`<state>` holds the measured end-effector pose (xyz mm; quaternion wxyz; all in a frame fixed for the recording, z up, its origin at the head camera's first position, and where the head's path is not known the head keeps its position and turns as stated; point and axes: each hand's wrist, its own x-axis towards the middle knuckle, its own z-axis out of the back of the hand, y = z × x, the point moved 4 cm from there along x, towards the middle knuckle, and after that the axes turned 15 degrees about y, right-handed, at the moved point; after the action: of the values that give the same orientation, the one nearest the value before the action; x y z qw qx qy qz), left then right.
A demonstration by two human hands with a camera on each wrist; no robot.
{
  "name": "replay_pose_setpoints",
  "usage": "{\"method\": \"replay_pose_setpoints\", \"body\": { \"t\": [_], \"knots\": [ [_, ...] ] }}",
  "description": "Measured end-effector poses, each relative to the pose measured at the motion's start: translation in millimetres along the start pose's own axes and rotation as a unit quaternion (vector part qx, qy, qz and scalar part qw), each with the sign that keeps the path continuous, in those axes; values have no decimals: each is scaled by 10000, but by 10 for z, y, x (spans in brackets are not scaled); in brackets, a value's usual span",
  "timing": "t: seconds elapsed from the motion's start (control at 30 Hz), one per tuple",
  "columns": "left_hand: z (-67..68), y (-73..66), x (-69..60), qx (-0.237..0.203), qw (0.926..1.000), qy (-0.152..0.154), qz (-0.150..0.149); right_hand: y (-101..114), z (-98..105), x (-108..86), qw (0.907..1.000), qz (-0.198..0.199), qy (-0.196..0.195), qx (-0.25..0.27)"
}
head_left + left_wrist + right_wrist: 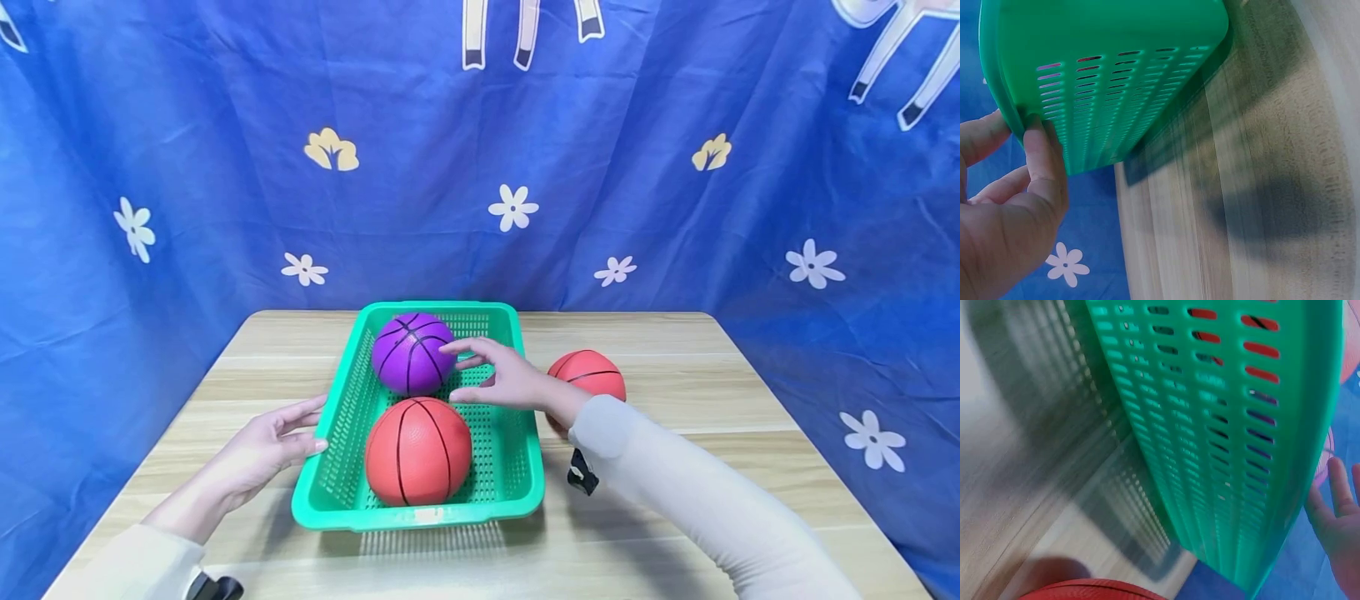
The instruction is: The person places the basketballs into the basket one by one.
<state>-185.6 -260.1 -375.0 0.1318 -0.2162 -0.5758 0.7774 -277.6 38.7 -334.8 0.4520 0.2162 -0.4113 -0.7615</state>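
Note:
A green plastic basket (420,518) stands on the table, holding a purple toy basketball (408,367) at the back and an orange-red toy basketball (418,457) at the front. My left hand (258,450) pinches the basket's left rim, thumb on the edge and fingers beneath it; the left wrist view shows those fingers (1038,150) at the rim. Over the basket's right half is my right hand (506,377), fingers apart and loosely bent. Its fingertips come close to the purple ball; whether they touch it I cannot tell. Nothing is held in it.
A second orange-red ball (588,373) lies on the wooden table (675,367) right of the basket, partly behind my right forearm. A blue patterned curtain (420,217) hangs behind the table and along both sides.

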Motion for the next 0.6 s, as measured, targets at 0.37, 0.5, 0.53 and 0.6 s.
{"method": "replay_pose_setpoints", "body": {
  "t": [0.37,0.5,0.53,0.6],
  "knots": [
    [3,10,-3,-39,10000,43,53,255,198,-211,9977,183,-641,104],
    [2,16,-2,-76,10000,53,36,202,275,-270,9956,200,-896,169],
    [2,17,-1,-86,9999,55,27,190,296,-286,9950,200,-957,207],
    [1,17,0,-95,9999,64,16,163,338,-320,9936,198,-1081,255]
  ]
}}
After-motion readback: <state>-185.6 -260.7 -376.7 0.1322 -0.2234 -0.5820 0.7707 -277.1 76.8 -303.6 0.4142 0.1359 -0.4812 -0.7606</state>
